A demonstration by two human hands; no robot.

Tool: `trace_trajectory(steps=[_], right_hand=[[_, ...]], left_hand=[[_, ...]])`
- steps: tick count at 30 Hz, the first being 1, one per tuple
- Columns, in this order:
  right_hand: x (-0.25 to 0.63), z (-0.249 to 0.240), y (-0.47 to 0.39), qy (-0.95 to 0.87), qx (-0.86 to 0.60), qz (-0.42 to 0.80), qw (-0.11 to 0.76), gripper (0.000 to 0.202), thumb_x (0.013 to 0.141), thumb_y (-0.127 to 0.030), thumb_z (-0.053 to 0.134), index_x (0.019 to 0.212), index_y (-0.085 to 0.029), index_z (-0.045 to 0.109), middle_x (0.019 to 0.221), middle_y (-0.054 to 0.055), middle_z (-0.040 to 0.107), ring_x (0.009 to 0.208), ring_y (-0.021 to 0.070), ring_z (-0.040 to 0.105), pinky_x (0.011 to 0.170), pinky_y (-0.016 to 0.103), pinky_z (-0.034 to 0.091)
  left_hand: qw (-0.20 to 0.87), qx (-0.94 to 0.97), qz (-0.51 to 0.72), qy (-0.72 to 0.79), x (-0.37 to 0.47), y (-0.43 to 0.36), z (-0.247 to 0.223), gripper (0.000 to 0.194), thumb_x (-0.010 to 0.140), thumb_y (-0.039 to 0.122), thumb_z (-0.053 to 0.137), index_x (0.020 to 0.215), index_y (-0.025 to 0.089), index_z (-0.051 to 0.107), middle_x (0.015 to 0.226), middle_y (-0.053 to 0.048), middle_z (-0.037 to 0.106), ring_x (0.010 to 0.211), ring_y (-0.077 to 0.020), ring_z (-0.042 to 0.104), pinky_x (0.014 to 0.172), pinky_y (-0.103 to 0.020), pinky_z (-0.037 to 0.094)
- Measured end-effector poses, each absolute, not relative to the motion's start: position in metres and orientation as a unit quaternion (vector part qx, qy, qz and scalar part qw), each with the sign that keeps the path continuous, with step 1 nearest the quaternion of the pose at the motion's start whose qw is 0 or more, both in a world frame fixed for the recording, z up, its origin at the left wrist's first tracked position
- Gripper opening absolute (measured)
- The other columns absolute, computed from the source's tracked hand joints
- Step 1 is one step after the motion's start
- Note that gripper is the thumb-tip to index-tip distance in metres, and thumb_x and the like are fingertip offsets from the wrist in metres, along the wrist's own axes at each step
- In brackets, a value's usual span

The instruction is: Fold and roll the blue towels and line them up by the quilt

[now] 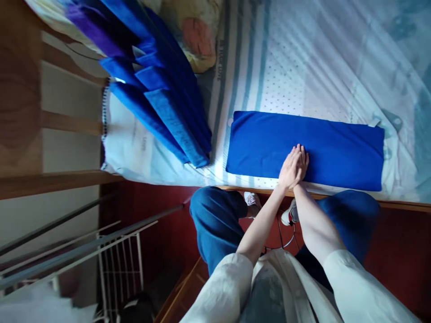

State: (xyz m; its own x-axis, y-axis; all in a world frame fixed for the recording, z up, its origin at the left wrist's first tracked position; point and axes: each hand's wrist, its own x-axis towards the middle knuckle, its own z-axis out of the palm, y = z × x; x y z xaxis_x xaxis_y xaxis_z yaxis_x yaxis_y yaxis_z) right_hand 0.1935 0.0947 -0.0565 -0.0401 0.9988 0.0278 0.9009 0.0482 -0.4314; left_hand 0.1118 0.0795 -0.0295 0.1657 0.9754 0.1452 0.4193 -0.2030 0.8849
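Observation:
A folded blue cloth [343,154] lies flat as a long rectangle near the bed's front edge, with a small white tag at its upper right corner. Both hands meet near the middle of its front half. My left hand [290,168] rests on top, overlapping my right hand [302,167], whose fingers show beside it. The fingers lie fairly flat and point away from me, and neither hand grips the cloth.
More folded blue cloths [164,98] lie in a slanted stack to the left, a purple one [101,31] among them. Behind is a yellowish pillow [202,63]. A wooden bed rail [67,179] and a metal rack [121,260] stand at left.

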Motion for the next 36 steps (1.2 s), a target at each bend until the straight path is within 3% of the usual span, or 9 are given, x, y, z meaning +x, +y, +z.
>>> trace_trajectory(steps=[3, 8, 17, 25, 31, 36], right_hand=[[0.193, -0.059, 0.095, -0.705, -0.673, 0.144, 0.169, 0.055, 0.105, -0.02, 0.031, 0.156, -0.014, 0.051, 0.161, 0.017, 0.05, 0.156, 0.0274, 0.038, 0.129, 0.054, 0.03], [0.188, -0.056, 0.095, -0.697, -0.682, 0.099, 0.2, 0.053, 0.105, -0.026, 0.032, 0.15, -0.015, 0.057, 0.158, 0.017, 0.053, 0.153, 0.0281, 0.042, 0.127, 0.058, 0.03], [0.184, -0.053, 0.094, -0.699, -0.68, 0.078, 0.208, 0.054, 0.101, -0.02, 0.031, 0.147, -0.014, 0.058, 0.157, 0.018, 0.054, 0.154, 0.0265, 0.042, 0.128, 0.055, 0.028], [0.183, -0.053, 0.094, -0.696, -0.682, 0.085, 0.21, 0.055, 0.101, -0.021, 0.031, 0.148, -0.015, 0.058, 0.157, 0.017, 0.054, 0.154, 0.0265, 0.041, 0.128, 0.056, 0.028], [0.182, -0.054, 0.093, -0.695, -0.681, 0.092, 0.213, 0.056, 0.099, -0.02, 0.034, 0.151, -0.016, 0.056, 0.159, 0.017, 0.052, 0.155, 0.0273, 0.04, 0.128, 0.057, 0.027], [0.183, -0.059, 0.093, -0.693, -0.681, 0.102, 0.215, 0.056, 0.099, -0.023, 0.038, 0.151, -0.015, 0.056, 0.157, 0.017, 0.054, 0.153, 0.0274, 0.043, 0.127, 0.055, 0.031]], left_hand=[[0.416, 0.635, 0.419, 0.498, 0.115, 0.099, -0.04, 0.061, 0.105, 0.038, 0.03, 0.161, 0.016, 0.036, 0.169, -0.016, 0.037, 0.16, -0.0258, 0.027, 0.134, -0.05, 0.023], [0.422, 0.616, 0.423, 0.513, 0.079, 0.107, -0.054, 0.056, 0.107, 0.038, 0.027, 0.152, 0.015, 0.05, 0.159, -0.018, 0.05, 0.155, -0.026, 0.04, 0.13, -0.05, 0.032], [0.291, 0.545, 0.411, 0.67, -0.04, 0.104, -0.045, 0.052, 0.108, 0.039, 0.027, 0.143, 0.017, 0.059, 0.15, -0.015, 0.06, 0.144, -0.0243, 0.054, 0.124, -0.045, 0.04], [0.187, 0.496, 0.364, 0.766, -0.098, 0.105, -0.041, 0.051, 0.103, 0.022, 0.025, 0.137, 0.014, 0.063, 0.14, -0.015, 0.068, 0.136, -0.0205, 0.061, 0.118, -0.04, 0.048], [0.145, 0.549, 0.327, 0.755, -0.064, 0.109, -0.032, 0.05, 0.102, 0.02, 0.029, 0.138, 0.018, 0.063, 0.144, -0.013, 0.065, 0.146, -0.0218, 0.051, 0.123, -0.044, 0.043], [0.304, 0.731, 0.349, 0.501, 0.051, 0.131, -0.029, 0.05, 0.102, 0.026, 0.034, 0.145, 0.02, 0.059, 0.155, -0.01, 0.057, 0.154, -0.0235, 0.04, 0.128, -0.048, 0.037]])
